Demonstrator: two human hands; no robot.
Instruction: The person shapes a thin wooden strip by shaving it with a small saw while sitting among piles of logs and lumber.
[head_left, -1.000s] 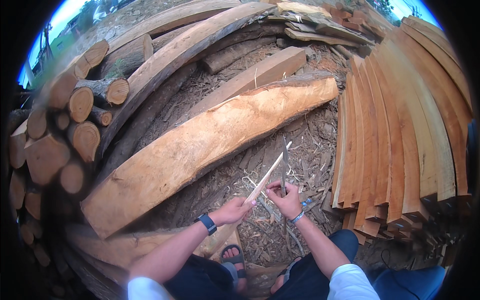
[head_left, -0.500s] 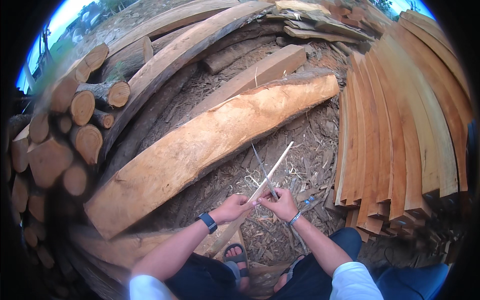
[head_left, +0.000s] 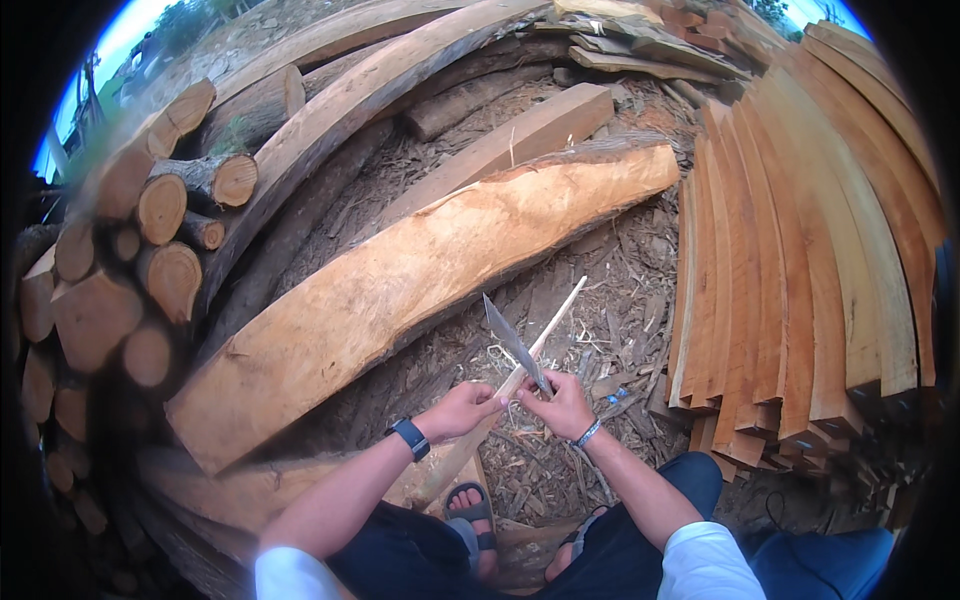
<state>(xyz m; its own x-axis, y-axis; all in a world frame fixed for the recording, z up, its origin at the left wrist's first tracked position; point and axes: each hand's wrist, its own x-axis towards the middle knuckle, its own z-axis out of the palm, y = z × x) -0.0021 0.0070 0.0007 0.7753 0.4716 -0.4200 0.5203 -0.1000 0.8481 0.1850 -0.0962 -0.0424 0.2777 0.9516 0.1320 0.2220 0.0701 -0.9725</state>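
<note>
Raised since before, the knife (head_left: 512,338) is gripped by right hand (head_left: 562,402) fingers, the stick (head_left: 530,358) clamped by the left hand (head_left: 462,408), where a slip risks a cut.

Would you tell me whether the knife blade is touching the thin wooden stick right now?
Touching. The head view shows the knife blade crossing the thin wooden stick just above the right hand, with no gap between them.

Pale tan stick (head_left: 548,335), grey knife blade (head_left: 512,340), orange-brown slab (head_left: 420,290) w/ dark bark edge — black wristwatch (head_left: 409,437), navy trousers (head_left: 640,555).
</note>
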